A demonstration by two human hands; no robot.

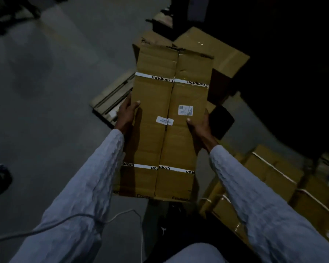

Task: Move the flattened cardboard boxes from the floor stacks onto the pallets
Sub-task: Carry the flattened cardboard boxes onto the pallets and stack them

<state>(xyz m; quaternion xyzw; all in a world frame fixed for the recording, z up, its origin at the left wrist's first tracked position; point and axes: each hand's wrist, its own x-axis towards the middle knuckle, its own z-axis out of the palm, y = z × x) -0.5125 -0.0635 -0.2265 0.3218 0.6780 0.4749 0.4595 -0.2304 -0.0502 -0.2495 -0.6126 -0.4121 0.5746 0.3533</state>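
1. Grey concrete floor (55,92) spreads to the left in dim light; the far right is dark.
2. Both hands hold a flattened cardboard box (169,120) printed "Crompton" up above the floor at centre.
3. Left hand (126,112) grips its left edge, thumb on top.
4. Right hand (198,128) grips its right edge, thumb on top.
5. Wooden pallet (112,99) lies beyond the left hand, with more flattened boxes (213,48) further off.
6. Strapped box stacks (273,179) sit near right.

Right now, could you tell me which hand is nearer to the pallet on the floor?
Left. The left hand grips the cardboard box's left edge, right above the pallet; the right hand holds the opposite edge, farther away.
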